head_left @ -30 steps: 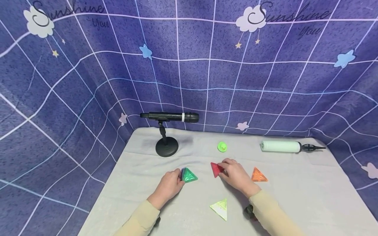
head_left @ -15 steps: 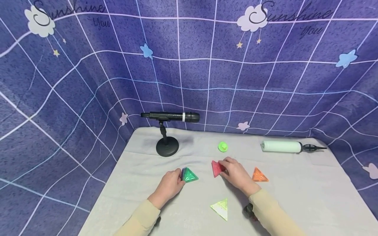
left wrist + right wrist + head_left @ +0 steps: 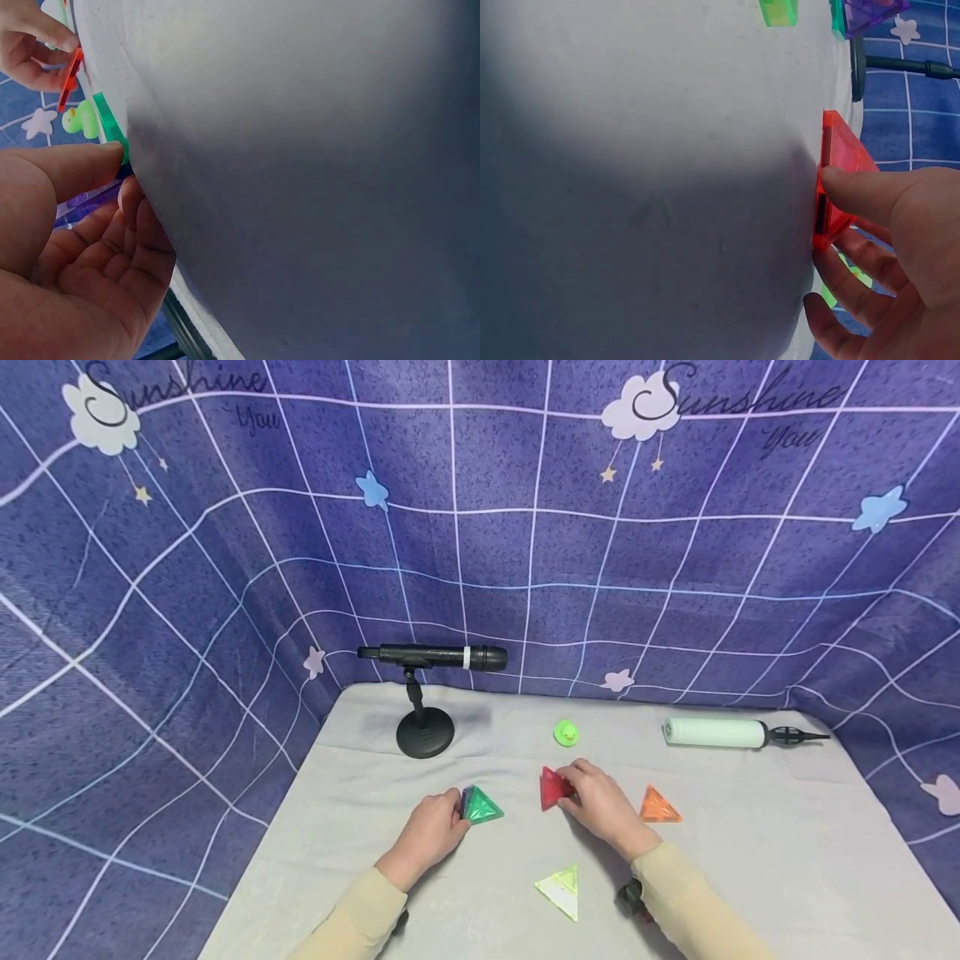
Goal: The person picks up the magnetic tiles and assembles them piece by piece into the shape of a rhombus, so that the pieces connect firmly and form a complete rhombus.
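Two translucent triangular tiles, one green and one purple, stand joined at an edge left of the table's middle. My left hand pinches them between thumb and fingers; in the left wrist view the purple tile shows behind the thumb. My right hand grips a red triangular tile, which tilts up off the cloth, the thumb on its near face in the right wrist view. An orange triangular tile lies just right of that hand. Nearer the front is a yellow-green triangular tile.
A black microphone on a stand is at the back left. A small green rubber duck sits beyond my right hand, and a mint hand pump lies at the back right. Behind the table hangs a blue patterned curtain.
The red tile has turned and shifted slightly to the right in my right hand, rising more upright. My left hand with the green and purple tiles has stayed still.
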Demonstrator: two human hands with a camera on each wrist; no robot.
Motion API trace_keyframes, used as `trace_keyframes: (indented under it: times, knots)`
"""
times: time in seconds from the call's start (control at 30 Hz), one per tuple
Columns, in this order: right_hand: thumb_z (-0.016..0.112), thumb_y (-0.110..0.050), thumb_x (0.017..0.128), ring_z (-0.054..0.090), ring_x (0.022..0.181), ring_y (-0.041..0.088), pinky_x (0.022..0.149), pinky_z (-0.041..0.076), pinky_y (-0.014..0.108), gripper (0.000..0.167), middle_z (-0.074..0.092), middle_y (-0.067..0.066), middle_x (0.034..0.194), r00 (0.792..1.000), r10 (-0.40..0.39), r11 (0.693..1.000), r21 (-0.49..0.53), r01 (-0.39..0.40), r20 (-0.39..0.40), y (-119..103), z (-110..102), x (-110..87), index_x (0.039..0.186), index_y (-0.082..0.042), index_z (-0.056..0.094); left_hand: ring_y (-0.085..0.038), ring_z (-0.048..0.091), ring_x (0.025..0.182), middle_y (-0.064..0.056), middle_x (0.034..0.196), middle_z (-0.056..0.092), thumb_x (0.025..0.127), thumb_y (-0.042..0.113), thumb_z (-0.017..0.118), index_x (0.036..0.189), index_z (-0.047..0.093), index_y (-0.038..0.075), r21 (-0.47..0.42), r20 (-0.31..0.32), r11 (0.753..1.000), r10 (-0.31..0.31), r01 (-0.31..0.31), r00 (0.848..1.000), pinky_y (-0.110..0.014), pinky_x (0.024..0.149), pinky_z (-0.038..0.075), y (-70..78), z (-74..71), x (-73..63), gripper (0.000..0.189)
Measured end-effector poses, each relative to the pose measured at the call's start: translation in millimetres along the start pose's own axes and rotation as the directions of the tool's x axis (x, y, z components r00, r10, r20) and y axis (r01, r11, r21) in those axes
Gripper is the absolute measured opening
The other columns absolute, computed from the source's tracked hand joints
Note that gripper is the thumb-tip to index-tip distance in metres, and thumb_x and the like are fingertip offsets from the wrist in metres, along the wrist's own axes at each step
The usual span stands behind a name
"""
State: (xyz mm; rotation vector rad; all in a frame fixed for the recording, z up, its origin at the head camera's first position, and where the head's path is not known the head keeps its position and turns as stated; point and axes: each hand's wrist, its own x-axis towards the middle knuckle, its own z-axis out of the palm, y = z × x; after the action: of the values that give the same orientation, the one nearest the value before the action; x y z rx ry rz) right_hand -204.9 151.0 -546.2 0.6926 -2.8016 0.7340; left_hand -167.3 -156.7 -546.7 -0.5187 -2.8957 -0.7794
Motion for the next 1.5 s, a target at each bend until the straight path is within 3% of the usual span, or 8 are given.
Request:
trace_keyframes:
  times: [0.27, 1.07, 1.5]
  knots:
    - [0.089, -0.004, 0.081, 0.066, 0.094, 0.023, 0.087, 0.055, 0.043, 0.04, 0.068, 0.008, 0.103, 0.999, 0.035, 0.999, 0.019, -0.035, 0.004, -0.7, 1.2, -0.9, 0.117, -0.001, 0.07, -0.004, 0.042, 0.052, 0.009, 0.061, 0.047, 0.089, 0.007, 0.077, 0.086, 0.059, 0.009, -0.026, 0.06, 0.999, -0.042, 0.044, 0.997, -0.025, 0.049, 0.038, 1.8, -0.8, 0.0, 0.018]
    - [0.089, 0.0, 0.079, 0.066, 0.087, 0.02, 0.083, 0.055, 0.043, 0.037, 0.069, 0.006, 0.098, 0.997, 0.061, 0.997, 0.04, -0.059, -0.04, -2.8, 4.4, -1.3, 0.111, -0.003, 0.071, -0.004, 0.04, 0.052, 0.01, 0.06, 0.045, 0.088, 0.008, 0.078, 0.084, 0.057, 0.01, -0.014, 0.039, 0.999, -0.028, 0.029, 0.999, -0.026, 0.049, 0.036, 0.2, -0.2, 0.2, 0.021]
    - [0.09, -0.003, 0.077, 0.055, 0.075, 0.013, 0.073, 0.051, 0.038, 0.032, 0.062, -0.003, 0.085, 0.997, 0.075, 0.996, 0.053, -0.074, -0.018, -15.3, 8.3, 2.6, 0.101, -0.008, 0.07, -0.004, 0.039, 0.052, 0.011, 0.06, 0.044, 0.088, 0.007, 0.078, 0.084, 0.058, 0.01, -0.032, 0.041, 0.999, -0.033, 0.034, 0.999, -0.025, 0.049, 0.036, 1.6, -1.8, 0.4, 0.02]
